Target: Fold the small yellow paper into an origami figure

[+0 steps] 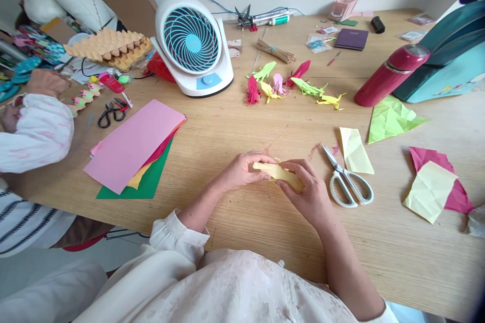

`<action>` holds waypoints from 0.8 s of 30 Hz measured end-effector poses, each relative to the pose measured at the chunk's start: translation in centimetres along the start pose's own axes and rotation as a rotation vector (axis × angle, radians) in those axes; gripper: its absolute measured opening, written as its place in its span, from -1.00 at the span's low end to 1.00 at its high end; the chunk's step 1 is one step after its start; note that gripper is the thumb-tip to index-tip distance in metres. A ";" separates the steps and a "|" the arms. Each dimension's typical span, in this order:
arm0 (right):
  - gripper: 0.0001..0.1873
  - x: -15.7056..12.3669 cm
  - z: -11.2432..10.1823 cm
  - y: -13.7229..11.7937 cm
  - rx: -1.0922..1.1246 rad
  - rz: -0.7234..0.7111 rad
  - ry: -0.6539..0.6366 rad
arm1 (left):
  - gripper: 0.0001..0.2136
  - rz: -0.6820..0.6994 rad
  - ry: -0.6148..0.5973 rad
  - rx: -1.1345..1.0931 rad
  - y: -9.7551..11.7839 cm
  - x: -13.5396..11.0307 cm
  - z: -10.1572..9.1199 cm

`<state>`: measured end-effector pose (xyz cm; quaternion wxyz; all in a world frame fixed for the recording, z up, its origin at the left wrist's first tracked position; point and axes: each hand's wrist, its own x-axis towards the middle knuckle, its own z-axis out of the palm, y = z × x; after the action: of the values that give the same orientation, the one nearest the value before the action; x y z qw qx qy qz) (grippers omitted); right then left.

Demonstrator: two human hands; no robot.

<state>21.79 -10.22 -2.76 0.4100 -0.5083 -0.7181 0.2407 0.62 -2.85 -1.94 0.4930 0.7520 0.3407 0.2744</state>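
Note:
A folded yellow paper piece (278,171) is held just above the wooden table (235,126) between both hands. My left hand (242,169) pinches its left end with thumb and fingers closed on it. My right hand (307,193) wraps round its right end from below. White-handled scissors (346,177) lie on the table just right of my right hand. A pale yellow folded sheet (355,150) lies beyond the scissors.
A stack of pink, red, yellow and green sheets (136,149) lies at left. Several folded paper figures (291,87) sit behind, near a white fan (193,43). A red flask (390,74), green paper (392,118) and yellow-on-pink sheets (435,186) are at right. Another person's sleeve (38,131) rests at far left.

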 end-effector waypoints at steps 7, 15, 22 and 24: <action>-0.77 0.0 -0.1 -0.2 0.015 0.012 0.021 | -0.71 0.005 -0.017 -0.038 0.1 -0.1 0.2; -0.79 0.1 -0.2 -0.2 0.000 0.014 0.031 | -0.76 0.013 0.020 -0.024 -0.2 0.0 0.4; -0.76 0.1 -0.3 0.0 -0.013 -0.025 0.023 | -0.81 -0.004 0.029 -0.022 0.1 0.1 0.3; -0.74 0.0 -0.4 0.2 -0.025 -0.057 0.020 | -0.80 -0.020 -0.004 -0.011 0.4 0.1 0.2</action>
<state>22.16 -10.14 -2.67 0.4172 -0.4951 -0.7312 0.2148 0.90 -2.94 -1.64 0.5004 0.7466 0.3456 0.2697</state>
